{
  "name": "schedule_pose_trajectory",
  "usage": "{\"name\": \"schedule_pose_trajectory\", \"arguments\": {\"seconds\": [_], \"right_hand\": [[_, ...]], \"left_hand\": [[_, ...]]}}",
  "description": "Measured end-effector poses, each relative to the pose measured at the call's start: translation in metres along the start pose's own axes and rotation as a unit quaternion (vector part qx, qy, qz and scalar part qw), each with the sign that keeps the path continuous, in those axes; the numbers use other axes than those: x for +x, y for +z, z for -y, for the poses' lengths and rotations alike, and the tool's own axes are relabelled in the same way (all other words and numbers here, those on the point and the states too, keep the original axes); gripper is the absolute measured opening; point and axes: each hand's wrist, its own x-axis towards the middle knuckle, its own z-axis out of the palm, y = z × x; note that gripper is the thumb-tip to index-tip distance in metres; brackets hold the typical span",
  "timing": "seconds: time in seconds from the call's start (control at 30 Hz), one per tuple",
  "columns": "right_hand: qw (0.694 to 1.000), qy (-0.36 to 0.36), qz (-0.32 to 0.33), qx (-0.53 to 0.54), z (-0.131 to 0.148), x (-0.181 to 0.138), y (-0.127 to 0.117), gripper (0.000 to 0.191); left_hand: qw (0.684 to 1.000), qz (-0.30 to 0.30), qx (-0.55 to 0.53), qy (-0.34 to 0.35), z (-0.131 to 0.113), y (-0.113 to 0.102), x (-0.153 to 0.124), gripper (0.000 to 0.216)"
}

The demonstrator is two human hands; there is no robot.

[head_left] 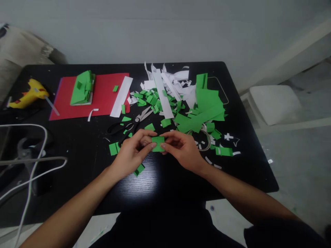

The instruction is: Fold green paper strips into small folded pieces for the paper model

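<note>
Between my two hands is a small green piece of paper point(158, 144), held up above the black table. My left hand point(133, 150) pinches its left edge between thumb and fingers. On the right edge, my right hand point(184, 150) grips it the same way. Black-handled scissors point(138, 120) lie open on the table just beyond my left hand. Beside them sits a heap of small green paper pieces point(153, 100). A roll of tape point(207, 141) lies partly under paper scraps, right of my right hand. Another folded green piece point(139, 169) rests below my left wrist.
A red sheet point(103, 100) carries a stack of folded green paper point(83, 89) and a white strip point(121, 96). At the left are a yellow glue gun point(29, 94), pliers point(24, 151) and a white cable point(46, 137). Larger green sheets point(209, 103) and white scraps point(178, 77) lie at the back.
</note>
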Motion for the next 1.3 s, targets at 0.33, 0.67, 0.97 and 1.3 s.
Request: {"name": "schedule_pose_trajectory", "arguments": {"seconds": [0.33,0.67,0.97,1.3], "right_hand": [[0.999,-0.032,0.034,-0.015,-0.009,-0.002,0.002,0.033],[1.0,0.005,0.026,0.014,-0.001,0.004,-0.001,0.012],[0.984,0.083,-0.014,0.156,-0.002,0.006,0.001,0.033],[0.983,0.02,-0.093,0.156,-0.002,0.019,-0.01,0.041]], "left_hand": [[0.991,-0.051,0.065,0.106,-0.004,-0.002,0.002,0.005],[0.993,-0.074,-0.079,-0.052,-0.013,-0.004,0.006,0.016],[0.959,-0.143,0.244,0.029,-0.012,-0.028,0.01,0.022],[0.846,-0.037,0.526,-0.075,-0.002,-0.067,0.018,0.038]]}}
